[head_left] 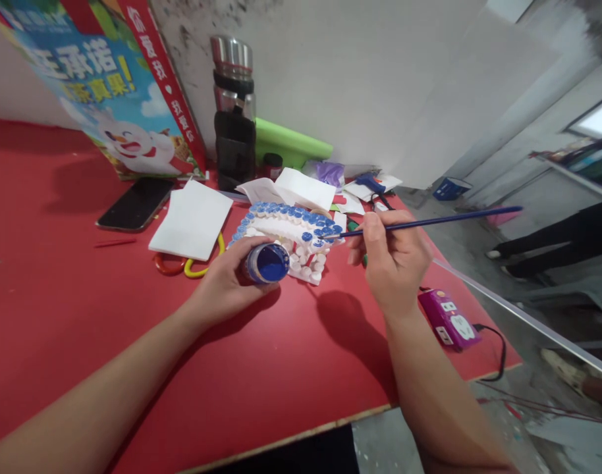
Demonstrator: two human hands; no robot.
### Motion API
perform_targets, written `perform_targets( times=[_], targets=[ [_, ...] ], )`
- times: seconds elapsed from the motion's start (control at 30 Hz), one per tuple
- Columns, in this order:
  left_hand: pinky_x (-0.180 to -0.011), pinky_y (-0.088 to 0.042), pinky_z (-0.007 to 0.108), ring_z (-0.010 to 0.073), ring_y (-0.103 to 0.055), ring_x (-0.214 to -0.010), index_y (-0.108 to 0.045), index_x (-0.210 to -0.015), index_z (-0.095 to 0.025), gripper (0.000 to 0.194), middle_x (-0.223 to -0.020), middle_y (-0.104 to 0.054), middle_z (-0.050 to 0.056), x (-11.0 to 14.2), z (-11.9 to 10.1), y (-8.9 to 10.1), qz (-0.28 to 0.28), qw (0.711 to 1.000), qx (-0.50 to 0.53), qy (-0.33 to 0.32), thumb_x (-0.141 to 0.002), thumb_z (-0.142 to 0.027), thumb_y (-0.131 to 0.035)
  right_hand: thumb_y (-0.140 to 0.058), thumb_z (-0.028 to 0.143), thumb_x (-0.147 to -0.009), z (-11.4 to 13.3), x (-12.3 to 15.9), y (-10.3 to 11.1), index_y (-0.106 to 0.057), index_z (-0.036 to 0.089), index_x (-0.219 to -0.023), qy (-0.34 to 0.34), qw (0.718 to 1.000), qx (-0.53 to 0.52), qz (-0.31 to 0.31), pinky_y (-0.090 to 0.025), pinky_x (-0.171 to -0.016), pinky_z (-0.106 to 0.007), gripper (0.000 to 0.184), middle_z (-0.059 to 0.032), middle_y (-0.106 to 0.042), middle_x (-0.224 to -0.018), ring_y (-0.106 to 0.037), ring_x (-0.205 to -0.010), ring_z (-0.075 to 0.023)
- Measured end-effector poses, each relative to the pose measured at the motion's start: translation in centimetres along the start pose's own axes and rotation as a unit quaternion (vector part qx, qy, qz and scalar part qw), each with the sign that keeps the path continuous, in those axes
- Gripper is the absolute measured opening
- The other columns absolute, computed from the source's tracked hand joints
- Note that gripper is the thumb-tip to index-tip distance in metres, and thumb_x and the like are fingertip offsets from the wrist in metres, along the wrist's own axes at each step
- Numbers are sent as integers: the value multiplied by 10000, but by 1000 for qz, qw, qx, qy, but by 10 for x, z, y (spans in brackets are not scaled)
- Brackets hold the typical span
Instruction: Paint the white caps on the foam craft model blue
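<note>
My left hand (226, 280) is wrapped round a small open jar of blue paint (267, 263), tilted so that its mouth faces me. Between the thumb and fingers of my right hand (394, 260) is a thin paintbrush (449, 220) with a dark blue handle. Its tip meets the right end of a white craft piece (276, 227) made of many small round knobs. The knobs along its top edge are blue; those lower down on the right are white. The jar and my left hand hide part of the piece's front left.
Behind the piece lie white paper sheets (308, 189), a purple wrapper (330, 173) and a blue glue gun (371, 182). To the left are a phone (136, 204), scissors (205, 262) and a tall bottle (235, 125). A purple power socket (449, 319) sits near the right table edge.
</note>
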State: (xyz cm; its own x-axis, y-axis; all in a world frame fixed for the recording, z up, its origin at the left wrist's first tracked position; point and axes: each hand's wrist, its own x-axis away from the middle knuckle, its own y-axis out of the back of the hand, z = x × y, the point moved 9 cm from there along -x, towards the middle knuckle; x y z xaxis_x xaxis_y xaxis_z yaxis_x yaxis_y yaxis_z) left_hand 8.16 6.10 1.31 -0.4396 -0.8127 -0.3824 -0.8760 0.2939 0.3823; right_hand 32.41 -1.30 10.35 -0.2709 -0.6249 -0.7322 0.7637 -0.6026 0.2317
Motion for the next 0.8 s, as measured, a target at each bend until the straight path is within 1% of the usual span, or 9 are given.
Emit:
perform_targets(
  times=[0.1, 0.2, 0.37, 0.53, 0.67, 0.8],
  targets=[
    [-1183, -629, 504, 352, -770, -1339, -696, -1381, -225, 581, -1426, -792, 125, 0, 0, 0, -1, 1000, 2, 5, -848, -350, -891, -671, 453, -1131, 1, 0, -3, -631, 253, -941, -2, 1000, 6, 16, -515, -458, -227, 278, 72, -695, -645, -645, -460, -92],
    [-1188, -624, 516, 357, -768, -1339, -696, -1380, -228, 586, -1425, -792, 124, 0, -1, 0, 0, 1000, 1, 7, -841, -348, -892, -660, 482, -1134, 0, 0, -2, -624, 254, -947, -14, 1000, 7, 6, -519, -459, -236, 297, 70, -697, -645, -642, -453, -95],
    [-1173, -632, 512, 355, -767, -1335, -695, -1377, -234, 576, -1433, -789, 120, -1, -1, -1, 3, 1000, 4, 11, -845, -354, -881, -667, 436, -1133, 4, -1, -6, -630, 249, -936, 1, 1000, 0, 22, -514, -467, -225, 275, 74, -703, -646, -649, -461, -86],
    [-1189, -621, 512, 354, -762, -1343, -690, -1382, -237, 585, -1435, -785, 121, -1, -1, 0, 5, 1000, -3, 5, -844, -351, -889, -648, 447, -1145, 2, 0, -2, -618, 256, -969, -2, 1000, 2, 7, -511, -471, -245, 261, 77, -695, -644, -649, -459, -97],
    [-1173, -630, 510, 351, -765, -1332, -691, -1385, -243, 578, -1432, -787, 116, -1, -1, 0, 4, 1000, -7, 10, -849, -358, -877, -656, 440, -1141, 1, 1, -3, -618, 254, -929, -3, 1000, 20, 11, -501, -472, -246, 284, 77, -674, -628, -631, -456, -94],
    [-1183, -621, 519, 359, -762, -1332, -692, -1382, -232, 589, -1430, -787, 124, -1, 0, -1, 5, 1000, -9, 16, -842, -369, -885, -657, 406, -1142, 5, 1, -4, -626, 250, -952, 4, 1000, -1, 7, -502, -474, -237, 248, 79, -689, -647, -639, -457, -87]
  ],
)
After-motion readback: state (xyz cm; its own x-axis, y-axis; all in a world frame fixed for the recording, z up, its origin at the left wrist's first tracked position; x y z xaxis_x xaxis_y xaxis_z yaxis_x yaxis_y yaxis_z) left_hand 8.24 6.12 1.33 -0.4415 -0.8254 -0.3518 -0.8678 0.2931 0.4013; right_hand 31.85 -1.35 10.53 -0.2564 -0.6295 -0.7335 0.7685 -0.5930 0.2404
